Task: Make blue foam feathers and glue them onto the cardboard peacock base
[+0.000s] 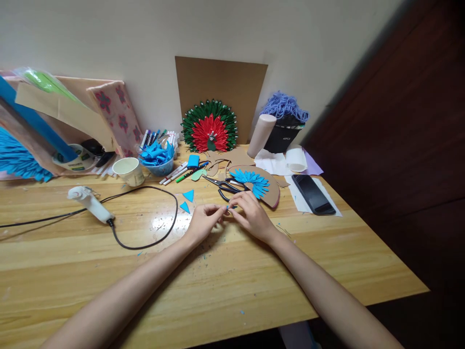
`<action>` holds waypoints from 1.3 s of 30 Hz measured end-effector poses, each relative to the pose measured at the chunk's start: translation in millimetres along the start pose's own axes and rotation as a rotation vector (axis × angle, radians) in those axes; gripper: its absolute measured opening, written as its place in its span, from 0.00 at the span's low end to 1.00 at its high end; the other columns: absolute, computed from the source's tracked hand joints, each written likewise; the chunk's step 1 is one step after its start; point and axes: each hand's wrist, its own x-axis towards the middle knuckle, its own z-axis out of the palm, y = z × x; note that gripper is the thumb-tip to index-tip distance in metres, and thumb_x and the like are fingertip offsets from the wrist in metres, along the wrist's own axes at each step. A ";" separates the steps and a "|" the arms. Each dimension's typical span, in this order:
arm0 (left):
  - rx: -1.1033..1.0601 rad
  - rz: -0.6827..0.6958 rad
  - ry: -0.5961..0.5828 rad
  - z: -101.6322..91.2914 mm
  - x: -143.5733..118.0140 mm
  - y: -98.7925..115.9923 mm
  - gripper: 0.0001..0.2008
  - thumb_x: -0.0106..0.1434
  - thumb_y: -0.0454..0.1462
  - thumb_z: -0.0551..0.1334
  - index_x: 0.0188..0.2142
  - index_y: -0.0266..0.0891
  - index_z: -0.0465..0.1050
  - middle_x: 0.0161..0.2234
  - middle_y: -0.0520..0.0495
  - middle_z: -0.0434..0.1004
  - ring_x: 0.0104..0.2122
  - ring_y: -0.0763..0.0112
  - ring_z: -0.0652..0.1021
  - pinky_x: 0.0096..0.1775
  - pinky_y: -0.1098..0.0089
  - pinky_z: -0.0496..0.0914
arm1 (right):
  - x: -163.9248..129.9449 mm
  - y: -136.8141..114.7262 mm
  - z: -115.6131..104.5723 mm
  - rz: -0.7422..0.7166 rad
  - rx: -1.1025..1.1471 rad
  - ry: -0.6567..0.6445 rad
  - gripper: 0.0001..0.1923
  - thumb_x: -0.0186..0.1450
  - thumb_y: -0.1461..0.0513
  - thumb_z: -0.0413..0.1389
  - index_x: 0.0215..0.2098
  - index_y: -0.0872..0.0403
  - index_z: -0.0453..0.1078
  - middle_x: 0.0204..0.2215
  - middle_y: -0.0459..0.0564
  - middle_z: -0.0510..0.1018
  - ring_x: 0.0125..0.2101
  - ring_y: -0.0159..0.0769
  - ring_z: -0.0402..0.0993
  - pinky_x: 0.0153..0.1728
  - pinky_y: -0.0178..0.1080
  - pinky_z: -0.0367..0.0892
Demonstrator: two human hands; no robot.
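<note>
Both my hands meet over the middle of the table, fingertips close together. My left hand [206, 220] pinches a small blue piece [228, 207], mostly hidden by the fingers. My right hand [252, 215] is closed on the same piece from the other side. Just beyond lie black-handled scissors [223, 184], partly under a cardboard fan shape [271, 196] that carries rows of blue petals [256, 183]. Two blue triangles [188, 195] rest on the wood to the left of my hands.
A white glue gun [90, 203] with a looping black cord lies left. Behind are a paper cup [129, 171], a bowl of blue pieces [160, 165], several markers [174, 174] and a red-green peacock [210, 128]. A phone [313, 194] lies right, near a white roll [296, 159].
</note>
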 end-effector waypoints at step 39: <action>0.173 0.092 0.128 2.0 0.1 -3.8 0.15 0.57 0.44 0.57 0.24 0.34 0.70 0.22 0.47 0.73 0.20 0.75 0.70 0.23 0.75 0.63 | 1.7 10.0 -3.2 0.487 0.507 0.032 0.09 0.59 0.60 0.53 0.33 0.57 0.72 0.30 0.51 0.78 0.30 0.36 0.74 0.32 0.38 0.69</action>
